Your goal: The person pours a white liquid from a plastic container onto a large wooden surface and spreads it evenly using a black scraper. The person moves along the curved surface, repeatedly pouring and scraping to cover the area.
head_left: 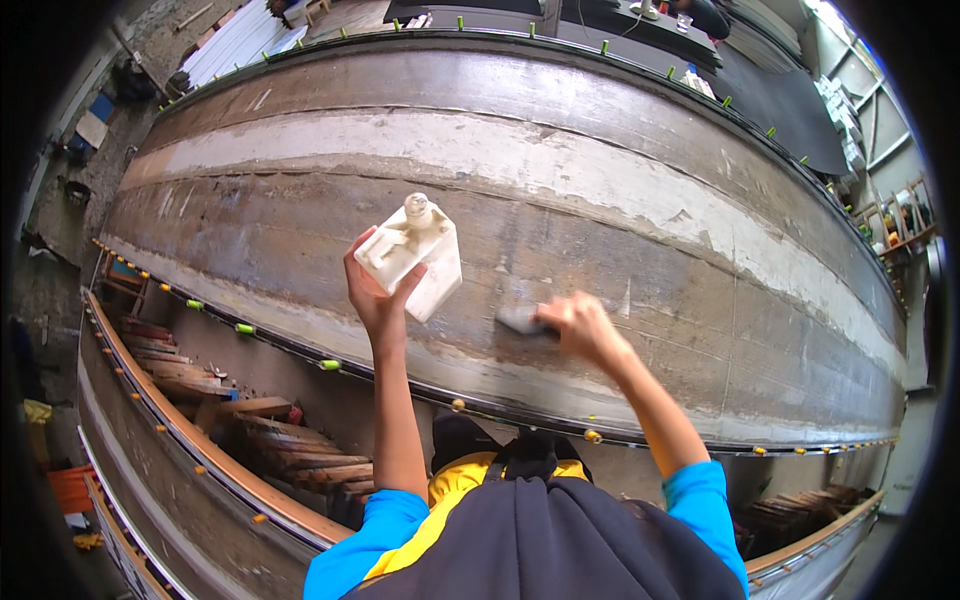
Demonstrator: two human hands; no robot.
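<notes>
My left hand (pixel 372 300) grips a white plastic jug (pixel 437 272) by its side and holds it tilted above the long worktable (pixel 330 220). The jug's neck points away from me, and its mouth looks uncapped. To the right, my right hand (pixel 580 325) is closed round a flat grey tool (pixel 519 320) low over the table's near half. Motion blurs this tool, so I cannot tell if it is a scraper or a brush. The tabletop is stained brown and grey, with a pale band running along it.
Green and yellow clips (pixel 330 365) line the table's edges. Stacked wooden pieces (pixel 300 440) lie below the near edge at left. Another long bench (pixel 215 480) with a wooden rim stands there too. Dark sheets (pixel 760 110) and a person (pixel 706 17) are beyond the far edge.
</notes>
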